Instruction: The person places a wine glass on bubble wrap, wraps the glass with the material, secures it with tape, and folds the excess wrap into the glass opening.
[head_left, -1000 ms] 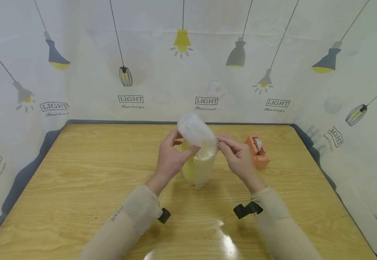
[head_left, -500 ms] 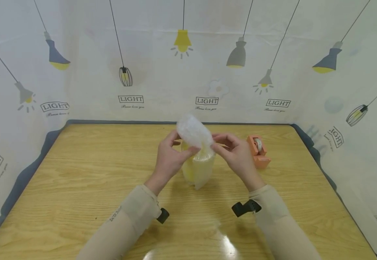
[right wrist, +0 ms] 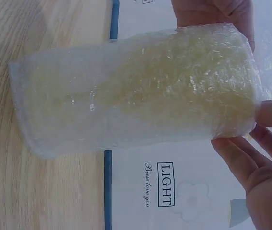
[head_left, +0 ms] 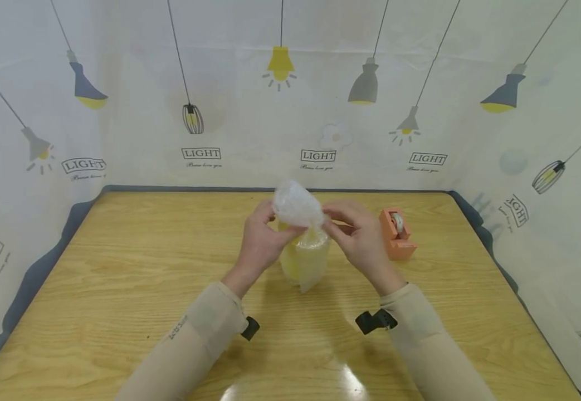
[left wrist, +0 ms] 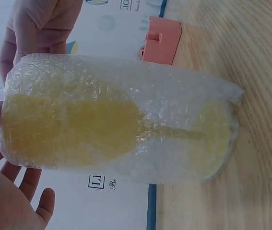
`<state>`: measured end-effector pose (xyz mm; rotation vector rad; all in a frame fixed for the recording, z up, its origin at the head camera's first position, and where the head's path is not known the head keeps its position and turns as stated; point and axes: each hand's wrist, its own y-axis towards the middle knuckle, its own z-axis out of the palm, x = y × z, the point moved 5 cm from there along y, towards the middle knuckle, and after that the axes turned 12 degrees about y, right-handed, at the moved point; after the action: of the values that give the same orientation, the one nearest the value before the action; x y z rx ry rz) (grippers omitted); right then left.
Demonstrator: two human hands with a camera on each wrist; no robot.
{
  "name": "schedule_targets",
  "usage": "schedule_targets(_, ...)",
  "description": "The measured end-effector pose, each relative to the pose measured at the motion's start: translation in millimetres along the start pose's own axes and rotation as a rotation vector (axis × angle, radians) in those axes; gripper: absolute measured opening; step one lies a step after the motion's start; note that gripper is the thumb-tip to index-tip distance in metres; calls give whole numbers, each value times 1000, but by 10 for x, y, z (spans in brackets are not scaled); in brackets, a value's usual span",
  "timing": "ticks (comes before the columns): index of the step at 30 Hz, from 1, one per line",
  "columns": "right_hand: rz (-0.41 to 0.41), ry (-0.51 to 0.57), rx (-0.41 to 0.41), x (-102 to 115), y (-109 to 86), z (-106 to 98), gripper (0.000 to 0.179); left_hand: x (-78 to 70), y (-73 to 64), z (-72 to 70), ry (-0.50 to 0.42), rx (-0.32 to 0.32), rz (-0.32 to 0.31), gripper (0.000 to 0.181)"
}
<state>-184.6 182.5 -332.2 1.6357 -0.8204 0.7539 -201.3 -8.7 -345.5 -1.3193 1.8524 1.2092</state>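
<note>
A yellow stemmed glass (left wrist: 73, 129) stands upright on the table, rolled in clear bubble wrap (head_left: 315, 259). Its bowl, thin stem and round foot show through the wrap in the left wrist view. From the left, my left hand (head_left: 261, 236) holds the wrapped glass near its top, thumb over the near rim. Above the rim the loose end of the wrap folds over. My right hand (head_left: 362, 236) pinches this wrap at the upper right edge between thumb and fingers. In the right wrist view, the fingers (right wrist: 236, 160) touch the wrapped rim.
An orange tape dispenser (head_left: 401, 248) with a roll of tape stands just right of my right hand. The wooden table (head_left: 145, 267) ends at a printed cloth wall (head_left: 250, 128) behind and at both sides.
My right hand has moved slightly left and inward, drawing the top of the wrap together over the rim. The left hand keeps its place, and the wrapped glass stays where it stood.
</note>
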Motion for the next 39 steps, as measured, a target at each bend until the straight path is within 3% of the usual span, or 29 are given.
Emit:
schedule_targets(5, -135, -147, 50, 58, -15, 22, 16, -19, 15, -1, 28, 10, -2, 47)
schedule_targets(10, -208, -307, 94, 105, -1, 51, 9, -47, 11, 5, 74, 11, 3, 42)
schedule_targets(16, -212, -411, 139, 151, 21, 107, 11, -86, -20, 10, 170, -36, 143, 39)
schedule_targets(22, -214, -415, 156, 168, 34, 148, 14, -121, -83, -68, 210, -69, 268, 43)
schedule_targets(29, -232, -396, 161, 149, 38, 150, 10, -191, -132, -240, 123, -138, 402, 40)
schedule_targets(36, -183, -350, 100, 108, 0, 129, 10, -230, -105, -190, 109, -130, 486, 29)
schedule_targets(39, -215, -329, 58, 101, -26, 120, 10, -232, -93, -172, 129, -128, 497, 26)
